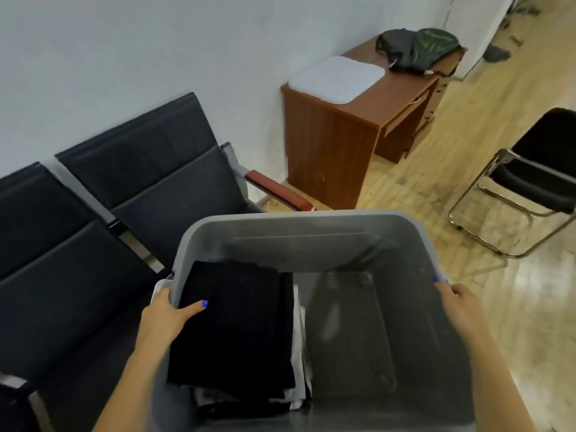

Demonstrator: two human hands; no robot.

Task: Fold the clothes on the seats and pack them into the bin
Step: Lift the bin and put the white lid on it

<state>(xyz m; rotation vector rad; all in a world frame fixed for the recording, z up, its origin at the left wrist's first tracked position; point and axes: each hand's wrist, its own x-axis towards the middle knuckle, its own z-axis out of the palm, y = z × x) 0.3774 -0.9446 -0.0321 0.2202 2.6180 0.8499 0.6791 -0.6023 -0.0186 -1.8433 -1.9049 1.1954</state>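
Two forearms entering from bottom of frame, showing no sleeves, no watch or bracelet in view. Left hand (168, 313) at lower left wearing bright blue nail polish, showing on thumbnail. Right hand (458, 299) at lower right showing same blue polish on fingertip.
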